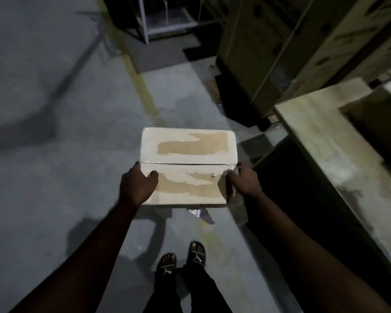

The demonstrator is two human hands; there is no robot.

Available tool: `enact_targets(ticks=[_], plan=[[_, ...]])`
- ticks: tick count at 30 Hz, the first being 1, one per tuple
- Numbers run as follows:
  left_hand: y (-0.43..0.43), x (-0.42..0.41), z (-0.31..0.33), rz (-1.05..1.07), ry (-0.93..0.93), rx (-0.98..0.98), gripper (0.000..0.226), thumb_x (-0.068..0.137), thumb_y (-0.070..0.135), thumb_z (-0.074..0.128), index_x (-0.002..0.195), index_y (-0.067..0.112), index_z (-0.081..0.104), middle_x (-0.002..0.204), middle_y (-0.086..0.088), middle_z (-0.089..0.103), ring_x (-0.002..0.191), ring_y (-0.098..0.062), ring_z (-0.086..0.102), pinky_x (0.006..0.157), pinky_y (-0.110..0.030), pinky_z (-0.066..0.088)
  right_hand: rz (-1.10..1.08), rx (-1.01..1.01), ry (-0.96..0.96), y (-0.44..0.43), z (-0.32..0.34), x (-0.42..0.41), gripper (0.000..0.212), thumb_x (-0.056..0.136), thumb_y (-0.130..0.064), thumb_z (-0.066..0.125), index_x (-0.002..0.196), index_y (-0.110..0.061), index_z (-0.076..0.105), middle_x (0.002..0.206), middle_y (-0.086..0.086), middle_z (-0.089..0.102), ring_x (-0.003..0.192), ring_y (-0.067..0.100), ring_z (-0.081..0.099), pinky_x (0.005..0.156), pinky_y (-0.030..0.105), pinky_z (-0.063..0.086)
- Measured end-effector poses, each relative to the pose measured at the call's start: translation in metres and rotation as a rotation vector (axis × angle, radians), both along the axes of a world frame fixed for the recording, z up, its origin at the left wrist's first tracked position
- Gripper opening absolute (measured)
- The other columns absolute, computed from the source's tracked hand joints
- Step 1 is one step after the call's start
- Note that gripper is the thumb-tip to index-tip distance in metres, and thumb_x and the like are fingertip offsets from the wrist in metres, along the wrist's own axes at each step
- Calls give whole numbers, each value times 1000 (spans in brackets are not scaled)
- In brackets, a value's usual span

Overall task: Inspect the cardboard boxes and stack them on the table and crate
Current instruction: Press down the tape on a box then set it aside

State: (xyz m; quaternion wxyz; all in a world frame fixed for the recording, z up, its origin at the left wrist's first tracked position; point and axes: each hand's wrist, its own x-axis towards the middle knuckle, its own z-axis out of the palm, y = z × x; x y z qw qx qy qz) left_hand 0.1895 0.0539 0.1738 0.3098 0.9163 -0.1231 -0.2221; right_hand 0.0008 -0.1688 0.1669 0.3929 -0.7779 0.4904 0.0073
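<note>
Closed box, flaps shut, contents hidden, held above the floor, left hand grasping its left edge, thumb on top, right hand grasping its right edge, table near on the right, tall cartons beyond

Left grip, right grip: bare hands, forearms uncovered right to the frame edge. Below the grips, between them: black trousers, full length, down to the feet. Black slide sandals, open-toe, broad strap over each foot, small white figure logo on each strap.
</note>
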Motion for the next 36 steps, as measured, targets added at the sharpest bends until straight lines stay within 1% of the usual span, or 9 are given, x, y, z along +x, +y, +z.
enact_targets(ticks=[3, 6, 10, 14, 21, 24, 29, 32, 36], plan=[[-24, -21, 45, -3, -56, -80, 32, 83, 32, 58, 108, 13, 63, 111, -15, 69, 106, -39, 60, 89, -39, 50, -108, -33, -15, 5, 39, -35, 47, 95, -31, 59, 136, -9, 53, 137, 15, 58, 126, 34, 54, 97, 33, 43], [-51, -42, 76, -78, -67, -138, 32, 81, 35, 56, 103, 14, 63, 108, -13, 69, 104, -39, 59, 87, -40, 52, -255, -69, -39, 9, 69, -75, 51, 94, -33, 60, 138, -10, 50, 139, 15, 56, 127, 35, 52, 99, 36, 43], [-89, -71, 103, -229, -92, -217, 26, 84, 32, 58, 101, 14, 65, 102, -10, 70, 96, -35, 62, 74, -31, 45, -374, -134, -73, 9, 98, -132, 47, 94, -30, 60, 136, -11, 53, 136, 14, 59, 125, 35, 54, 96, 36, 43], [-128, -110, 120, -388, -112, -277, 25, 85, 32, 57, 100, 15, 66, 101, -9, 71, 92, -33, 62, 71, -28, 41, -518, -159, -104, 6, 114, -192, 45, 93, -31, 61, 134, -15, 56, 128, 12, 65, 116, 32, 60, 93, 36, 47], [-205, -199, 123, -644, -152, -297, 31, 86, 30, 58, 110, 13, 67, 108, -13, 69, 98, -37, 62, 75, -30, 44, -762, -228, -142, -3, 119, -290, 37, 90, -28, 59, 125, -16, 61, 122, 10, 67, 110, 32, 63, 88, 36, 50], [-238, -238, 118, -742, -152, -262, 33, 83, 33, 57, 107, 13, 67, 106, -14, 69, 98, -37, 61, 74, -31, 45, -843, -202, -155, -10, 111, -332, 35, 89, -31, 58, 120, -15, 60, 119, 8, 68, 106, 29, 63, 86, 37, 51], [-289, -292, 107, -871, -111, -217, 53, 68, 46, 45, 101, 13, 69, 101, -11, 71, 95, -34, 63, 73, -29, 44, -920, -163, -157, -31, 97, -392, 36, 88, -31, 59, 121, -15, 58, 121, 7, 67, 106, 27, 63, 86, 35, 50], [-313, -319, 97, -920, -88, -179, 50, 68, 47, 45, 93, 11, 68, 97, -10, 71, 93, -32, 63, 72, -31, 46, -963, -151, -162, -43, 93, -416, 39, 88, -29, 60, 124, -14, 56, 124, 7, 65, 111, 28, 61, 88, 35, 49], [-343, -343, 83, -986, -71, -166, 42, 73, 45, 51, 95, 12, 65, 101, -10, 70, 97, -33, 62, 74, -30, 45, -1012, -131, -137, -64, 84, -440, 41, 91, -29, 60, 129, -13, 54, 129, 9, 63, 115, 29, 59, 85, 32, 45]])
